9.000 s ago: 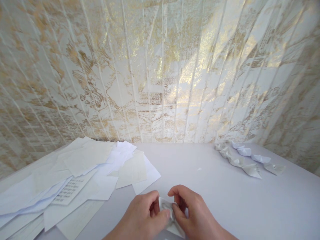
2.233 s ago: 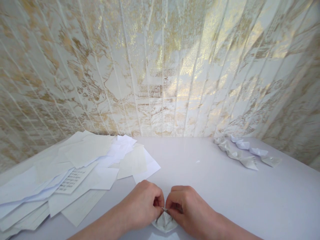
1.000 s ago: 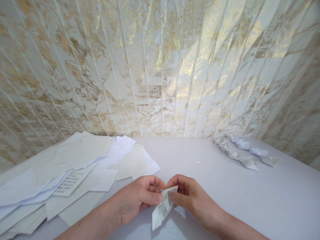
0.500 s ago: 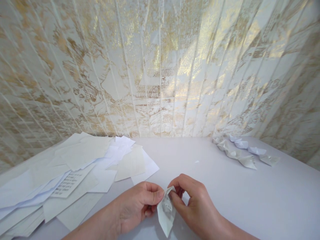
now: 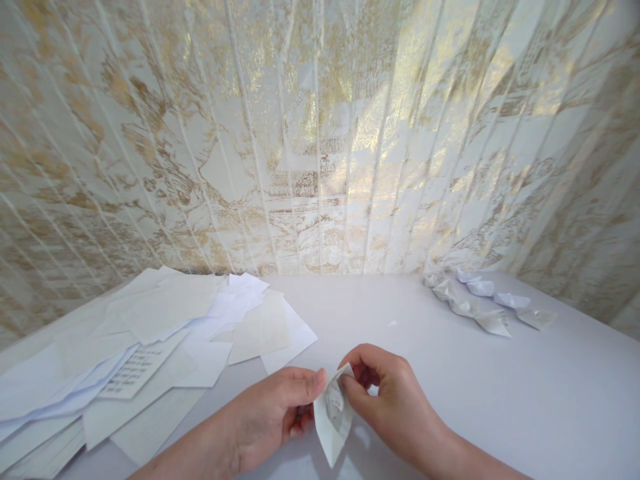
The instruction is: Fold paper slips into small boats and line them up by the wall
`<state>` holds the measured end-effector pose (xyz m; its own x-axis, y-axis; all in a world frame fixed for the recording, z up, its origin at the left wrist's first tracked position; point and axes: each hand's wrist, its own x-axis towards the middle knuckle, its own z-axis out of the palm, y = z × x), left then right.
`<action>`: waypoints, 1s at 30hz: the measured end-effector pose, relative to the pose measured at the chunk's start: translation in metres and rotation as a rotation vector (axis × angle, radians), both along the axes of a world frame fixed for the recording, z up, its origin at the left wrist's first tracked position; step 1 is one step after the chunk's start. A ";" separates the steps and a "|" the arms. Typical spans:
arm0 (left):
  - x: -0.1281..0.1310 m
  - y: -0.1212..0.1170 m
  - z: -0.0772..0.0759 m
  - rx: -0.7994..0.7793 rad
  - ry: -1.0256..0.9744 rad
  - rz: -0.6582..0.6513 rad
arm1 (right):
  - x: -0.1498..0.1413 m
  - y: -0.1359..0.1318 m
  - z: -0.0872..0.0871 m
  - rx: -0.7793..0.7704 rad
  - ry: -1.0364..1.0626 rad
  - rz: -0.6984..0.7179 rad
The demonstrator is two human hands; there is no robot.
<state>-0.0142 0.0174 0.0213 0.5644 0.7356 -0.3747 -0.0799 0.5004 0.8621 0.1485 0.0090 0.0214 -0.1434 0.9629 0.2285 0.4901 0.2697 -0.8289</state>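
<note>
Between my hands is a small folded paper boat [image 5: 334, 430], pale and pointed at its lower end, with its hollow facing up at me. My left hand [image 5: 280, 413] is closed along its left edge, the thumb lying by the rim and the other fingers curled behind. The thumb and fingers of my right hand [image 5: 387, 400] pinch the upper right edge. Both hands hold it just above the table [image 5: 500, 407]. Some of the fingertips are hidden behind the paper.
Loose paper sheets [image 5: 165, 307] lie overlapping across the left of the table, one with printed lines [image 5: 143, 367]. Several folded paper boats [image 5: 493, 321] stand in rows at the far right. A tiny paper scrap [image 5: 393, 323] lies mid-table. A gold-patterned curtain [image 5: 320, 147] hangs behind.
The paper boat's hollow has opened wider. My left thumb has shifted up along the rim, and my right hand keeps its pinch, slightly higher.
</note>
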 end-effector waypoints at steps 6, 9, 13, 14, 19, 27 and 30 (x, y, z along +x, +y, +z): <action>0.000 0.000 0.001 -0.031 0.061 0.030 | 0.000 0.002 -0.001 -0.038 0.012 -0.020; 0.003 0.000 0.001 -0.045 0.102 0.065 | 0.000 0.002 -0.003 -0.047 0.037 -0.005; 0.005 0.000 0.001 -0.044 0.154 0.095 | 0.000 0.001 -0.004 -0.049 0.051 0.008; 0.004 0.000 0.001 -0.039 0.161 0.100 | 0.000 0.001 -0.004 -0.053 0.053 0.010; 0.003 0.002 -0.001 -0.012 0.184 0.101 | -0.001 0.002 -0.005 -0.062 0.040 0.016; 0.003 -0.005 0.010 0.185 0.366 0.029 | 0.004 0.007 -0.018 -0.082 0.028 -0.057; 0.003 -0.006 0.011 0.240 0.485 0.015 | 0.004 0.007 -0.024 -0.194 0.112 -0.042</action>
